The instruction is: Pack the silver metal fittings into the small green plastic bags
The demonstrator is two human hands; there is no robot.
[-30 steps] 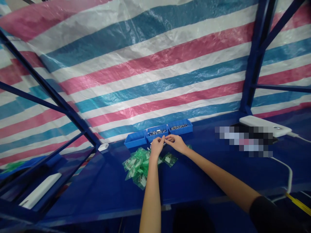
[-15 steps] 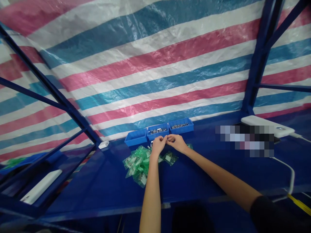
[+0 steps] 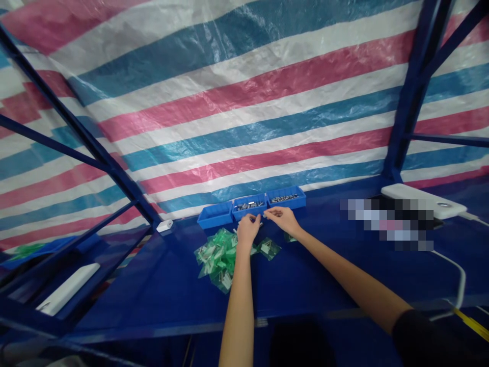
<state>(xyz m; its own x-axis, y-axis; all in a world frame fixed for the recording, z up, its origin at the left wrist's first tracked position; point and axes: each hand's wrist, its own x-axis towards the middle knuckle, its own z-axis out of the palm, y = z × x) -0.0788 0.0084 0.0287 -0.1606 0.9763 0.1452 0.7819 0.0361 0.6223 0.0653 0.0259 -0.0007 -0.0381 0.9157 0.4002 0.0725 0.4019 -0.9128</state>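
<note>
Hands at work over a dark blue tabletop (image 3: 305, 280), seen from your head camera. Your left hand (image 3: 248, 229) is curled, thumb and fingers drawn together, just beside a pile of green-tinted plastic bags (image 3: 217, 257). Your right hand (image 3: 283, 219) reaches in from the other side, its fingertips brought close together and pointing toward the left; a narrow gap separates the two hands. You cannot tell at this scale whether either one grasps a part. Directly beyond them, three blue bins stand in a row: the left bin (image 3: 216, 222), the middle bin (image 3: 250, 211) and the right bin (image 3: 287, 203). Small metal parts (image 3: 282, 198) lie in the middle and right ones. One separate bag (image 3: 268, 248) rests between your forearms; another bag (image 3: 289, 237) shows partly beneath your right wrist. Farther left sits a white adapter (image 3: 164, 226); well to the right, a white power bank (image 3: 424, 200). Striped sheeting (image 3: 248, 112) forms the backdrop.
</note>
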